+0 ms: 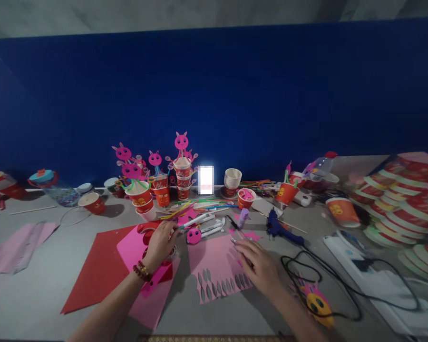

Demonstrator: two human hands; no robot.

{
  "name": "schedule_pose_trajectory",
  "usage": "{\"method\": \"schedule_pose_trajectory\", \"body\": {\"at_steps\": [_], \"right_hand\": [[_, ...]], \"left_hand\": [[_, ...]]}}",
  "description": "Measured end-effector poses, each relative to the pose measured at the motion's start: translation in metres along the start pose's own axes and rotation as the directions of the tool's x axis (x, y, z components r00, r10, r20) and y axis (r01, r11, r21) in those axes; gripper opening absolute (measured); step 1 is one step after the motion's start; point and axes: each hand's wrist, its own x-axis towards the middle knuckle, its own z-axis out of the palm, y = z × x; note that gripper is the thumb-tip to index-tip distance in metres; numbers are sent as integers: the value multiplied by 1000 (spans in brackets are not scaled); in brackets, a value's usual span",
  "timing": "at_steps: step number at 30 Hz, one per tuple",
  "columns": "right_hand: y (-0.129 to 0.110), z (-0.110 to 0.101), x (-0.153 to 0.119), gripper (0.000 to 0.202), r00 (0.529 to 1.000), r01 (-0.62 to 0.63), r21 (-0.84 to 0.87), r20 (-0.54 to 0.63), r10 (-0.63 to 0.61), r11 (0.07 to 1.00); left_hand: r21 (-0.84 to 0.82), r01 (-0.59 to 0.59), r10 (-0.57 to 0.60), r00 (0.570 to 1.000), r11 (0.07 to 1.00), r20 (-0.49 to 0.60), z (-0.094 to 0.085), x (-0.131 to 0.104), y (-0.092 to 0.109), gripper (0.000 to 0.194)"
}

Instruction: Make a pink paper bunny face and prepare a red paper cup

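My left hand (160, 244) is over pink and red sheets, its fingers bent together. Its fingertips meet the end of a white marker (196, 221); whether they grip anything is hard to see. My right hand (258, 263) rests at the right edge of a pale pink sheet (210, 254) with leaf-shaped holes along its near side. Those fingers are curled, and a small thin tip shows at them, too small to name. Between the hands lie a round pink face cutout (193, 236) and several markers. Under my left wrist are a bright pink sheet (130, 244) and red sheet (96, 270).
Paper cups with pink bunny figures (131, 171) stand along the back. To the right are a purple glue stick (243, 217), a blue glue gun (281, 228) with a looping black cord, a white power strip (364, 280) and stacked red cups (406, 209).
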Motion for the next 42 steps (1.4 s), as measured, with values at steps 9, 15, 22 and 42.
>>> {"method": "schedule_pose_trajectory", "body": {"at_steps": [9,15,22,42], "right_hand": [[-67,35,24,30,928,-372,738,276,252,562],[-86,36,37,20,870,-434,804,256,422,407],[-98,7,19,29,843,-510,768,357,403,387],[-62,27,-10,7,911,-411,498,257,323,764]], "left_hand": [[-301,-80,94,995,950,32,-21,-34,61,10],[-190,-240,277,939,952,204,-18,-26,98,8],[-183,-355,400,827,917,396,-18,-29,124,33],[-306,-510,594,722,804,355,10,-68,68,25]]}}
